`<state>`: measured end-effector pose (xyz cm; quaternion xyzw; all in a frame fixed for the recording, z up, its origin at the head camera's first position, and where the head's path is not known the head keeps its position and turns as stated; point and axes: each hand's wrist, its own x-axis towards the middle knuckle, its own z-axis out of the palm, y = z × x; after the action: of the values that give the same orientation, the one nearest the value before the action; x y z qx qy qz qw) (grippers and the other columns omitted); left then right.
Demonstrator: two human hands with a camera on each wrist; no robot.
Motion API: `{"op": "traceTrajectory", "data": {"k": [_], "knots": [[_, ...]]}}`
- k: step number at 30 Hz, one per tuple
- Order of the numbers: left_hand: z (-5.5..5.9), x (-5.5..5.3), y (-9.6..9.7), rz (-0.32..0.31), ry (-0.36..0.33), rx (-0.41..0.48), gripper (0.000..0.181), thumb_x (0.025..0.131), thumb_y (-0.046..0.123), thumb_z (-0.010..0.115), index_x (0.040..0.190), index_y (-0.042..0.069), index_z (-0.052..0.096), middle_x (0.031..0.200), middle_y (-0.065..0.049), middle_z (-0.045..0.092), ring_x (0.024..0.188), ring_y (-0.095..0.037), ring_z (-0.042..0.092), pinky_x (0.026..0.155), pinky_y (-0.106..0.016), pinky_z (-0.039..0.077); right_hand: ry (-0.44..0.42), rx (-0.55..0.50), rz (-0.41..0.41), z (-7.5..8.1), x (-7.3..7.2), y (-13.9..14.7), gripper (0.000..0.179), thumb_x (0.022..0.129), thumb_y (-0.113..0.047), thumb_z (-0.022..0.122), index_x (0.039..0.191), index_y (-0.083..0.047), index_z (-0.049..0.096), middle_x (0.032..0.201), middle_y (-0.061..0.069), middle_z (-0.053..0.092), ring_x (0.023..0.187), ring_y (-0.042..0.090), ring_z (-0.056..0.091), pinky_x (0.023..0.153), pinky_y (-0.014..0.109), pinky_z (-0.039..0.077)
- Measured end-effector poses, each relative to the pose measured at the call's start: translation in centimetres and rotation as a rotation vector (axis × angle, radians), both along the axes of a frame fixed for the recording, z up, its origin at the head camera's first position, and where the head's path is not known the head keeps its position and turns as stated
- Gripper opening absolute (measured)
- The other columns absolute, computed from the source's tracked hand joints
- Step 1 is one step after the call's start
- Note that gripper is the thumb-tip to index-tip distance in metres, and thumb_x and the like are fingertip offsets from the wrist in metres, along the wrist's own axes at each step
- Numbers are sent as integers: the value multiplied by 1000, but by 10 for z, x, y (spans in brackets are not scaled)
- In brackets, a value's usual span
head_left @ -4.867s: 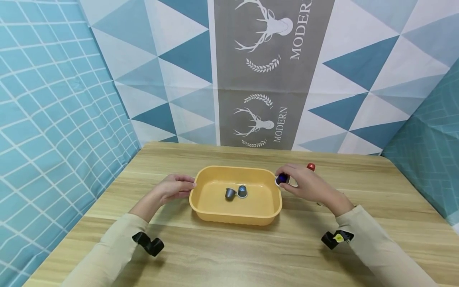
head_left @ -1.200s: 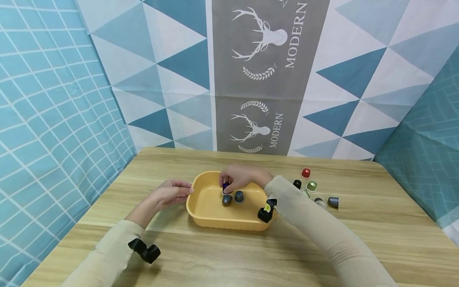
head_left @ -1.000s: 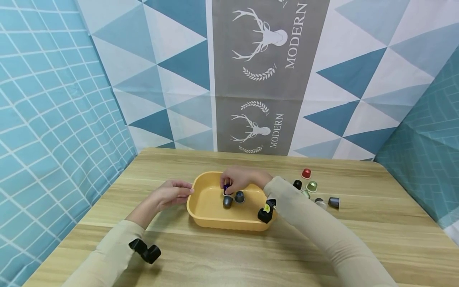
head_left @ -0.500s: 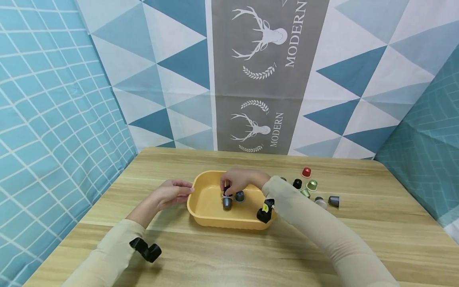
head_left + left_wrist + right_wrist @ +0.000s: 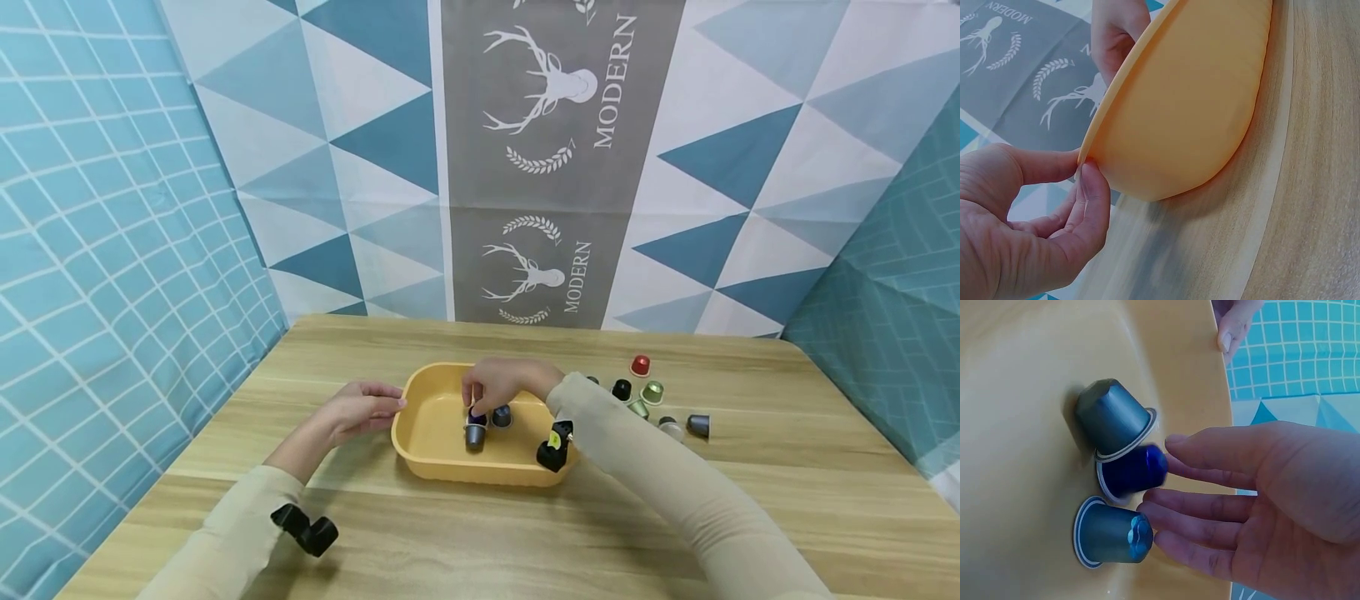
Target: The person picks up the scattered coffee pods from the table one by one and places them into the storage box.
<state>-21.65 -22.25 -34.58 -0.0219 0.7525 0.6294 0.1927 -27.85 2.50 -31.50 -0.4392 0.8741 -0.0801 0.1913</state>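
Observation:
My left hand (image 5: pixel 365 408) pinches the left rim of a yellow plastic tray (image 5: pixel 1179 106) between thumb and fingers. Inside the tray, in the right wrist view, a dark blue coffee capsule (image 5: pixel 1135 470) sits between a grey capsule (image 5: pixel 1113 419) and a blue-grey capsule (image 5: pixel 1115 532). The grey one lies tilted against the dark blue one. My right hand (image 5: pixel 1260 494) is at the dark blue capsule's narrow end, its fingers spread and fairly straight and the thumb off the capsule. From the head view, the right hand (image 5: pixel 502 386) partly hides the capsules.
Right of the tray, several loose capsules lie on the wooden table (image 5: pixel 480 542): a red one (image 5: pixel 641 365), a black one (image 5: pixel 621 389), a green one (image 5: pixel 652 392), a dark grey one (image 5: pixel 698 426) and others. A patterned cloth (image 5: pixel 390 167) hangs behind the table.
My right hand carried the dark blue capsule from beyond the tray's right rim into it, and has loosened its fingers from it. The grey capsule shifted slightly nearer. My left hand stayed at the rim.

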Motion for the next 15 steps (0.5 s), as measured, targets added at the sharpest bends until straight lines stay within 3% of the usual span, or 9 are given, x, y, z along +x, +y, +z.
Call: {"op": "traceTrajectory", "data": {"k": [15], "knots": [[0,0,0,-1,-7,21,46,92,8,62,128,-14,45,94,0,62,83,-6,62,78,-18,58,26,5,35,15,3,14,20,89,-16,65,107,-6,64,105,10,68,93,17,63,80,23,51]]}}
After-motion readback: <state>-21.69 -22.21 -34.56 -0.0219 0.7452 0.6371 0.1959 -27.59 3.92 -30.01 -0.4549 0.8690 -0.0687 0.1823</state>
